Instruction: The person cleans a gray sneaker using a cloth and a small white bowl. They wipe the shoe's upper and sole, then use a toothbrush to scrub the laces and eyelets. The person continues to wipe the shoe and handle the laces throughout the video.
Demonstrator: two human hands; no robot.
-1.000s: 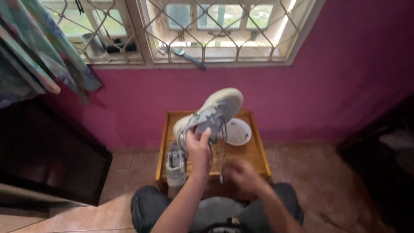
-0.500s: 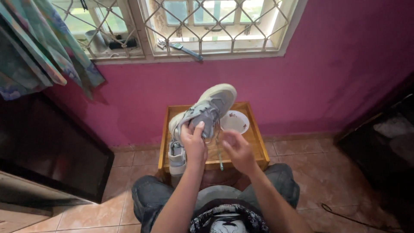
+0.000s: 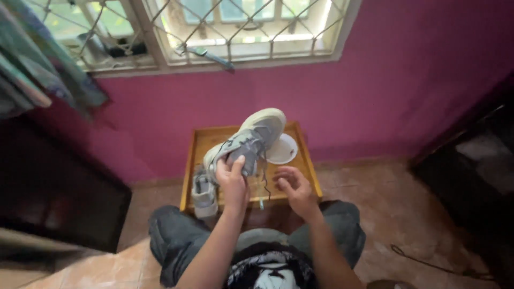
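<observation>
Right hand (image 3: 292, 184) lower now (empty, fingers spread); left-hand (image 3: 231, 179) grip around sneaker (image 3: 247, 143), toe up-right.

A small rectangular worktop (image 3: 305, 160) of yellowish wood with a raised rim is seen set against the magenta wall. A round white plate (image 3: 284, 151) is laid on it, near the far right corner. A grey and white sneaker (image 3: 204, 194) is rested on the near left corner of the worktop, well apart from the plate, its end overhanging the front edge.
</observation>
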